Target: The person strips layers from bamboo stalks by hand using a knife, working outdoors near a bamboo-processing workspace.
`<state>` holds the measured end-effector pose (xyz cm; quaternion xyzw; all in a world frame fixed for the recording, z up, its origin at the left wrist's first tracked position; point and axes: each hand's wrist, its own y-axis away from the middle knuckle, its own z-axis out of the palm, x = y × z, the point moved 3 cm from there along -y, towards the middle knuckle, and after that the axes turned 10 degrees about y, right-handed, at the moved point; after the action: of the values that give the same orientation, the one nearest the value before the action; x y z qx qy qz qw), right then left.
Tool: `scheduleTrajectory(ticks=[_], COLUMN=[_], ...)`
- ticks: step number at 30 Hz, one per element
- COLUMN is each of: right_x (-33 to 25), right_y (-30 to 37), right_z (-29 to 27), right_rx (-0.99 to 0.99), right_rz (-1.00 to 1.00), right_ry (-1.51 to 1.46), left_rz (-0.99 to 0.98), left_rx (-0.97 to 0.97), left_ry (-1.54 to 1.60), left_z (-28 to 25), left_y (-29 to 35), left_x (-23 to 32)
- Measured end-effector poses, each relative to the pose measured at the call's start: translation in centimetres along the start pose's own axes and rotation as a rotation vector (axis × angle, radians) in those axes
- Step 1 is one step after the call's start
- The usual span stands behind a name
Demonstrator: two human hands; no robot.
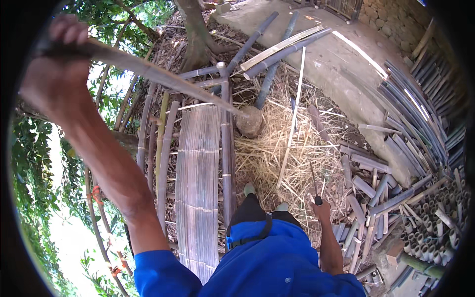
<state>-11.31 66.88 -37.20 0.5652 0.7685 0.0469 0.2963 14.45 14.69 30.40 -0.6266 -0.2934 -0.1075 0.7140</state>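
High at the upper left, my left hand [62, 81] is closed round one end of a long split bamboo piece [163, 76]. The piece slants down to the right, its thin far end by a round wooden block [250, 126]. Motion blurs the hand a little. Low on the right, my right hand [322, 211] grips the dark handle of a long-bladed knife [313, 179], its narrow blade pointing away over the straw-like shavings [267, 158]. A long pale bamboo strip [295, 111] lies across those shavings, left of the knife.
To my left runs a flattened bamboo bench [198, 168] with a pole rail [227, 148]. Bamboo poles [287, 52] lean at the far side. Cut lengths [368, 185] and stacked tubes [430, 232] crowd the right. A tree trunk [193, 37] stands beyond the bench.
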Motion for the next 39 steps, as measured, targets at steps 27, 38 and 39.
scheduleTrajectory(ticks=[27,38,39], right_x=[-20.5,-31.1,-31.5], right_y=[1.6,11.0,11.6], right_z=[-15.0,-28.3,-29.2], right_rx=[0.089,0.178,0.179], right_rz=[-0.419,-0.875,-0.876], right_ry=[-0.552,-0.775,-0.784], left_rz=[0.017,0.061,0.063], left_rx=[0.276,0.035,0.028], left_ry=[-0.642,-0.798,-0.802], left_z=[8.9,16.0,16.1], left_y=[6.3,8.9,9.1], left_x=[-22.3,-17.8,-17.9])
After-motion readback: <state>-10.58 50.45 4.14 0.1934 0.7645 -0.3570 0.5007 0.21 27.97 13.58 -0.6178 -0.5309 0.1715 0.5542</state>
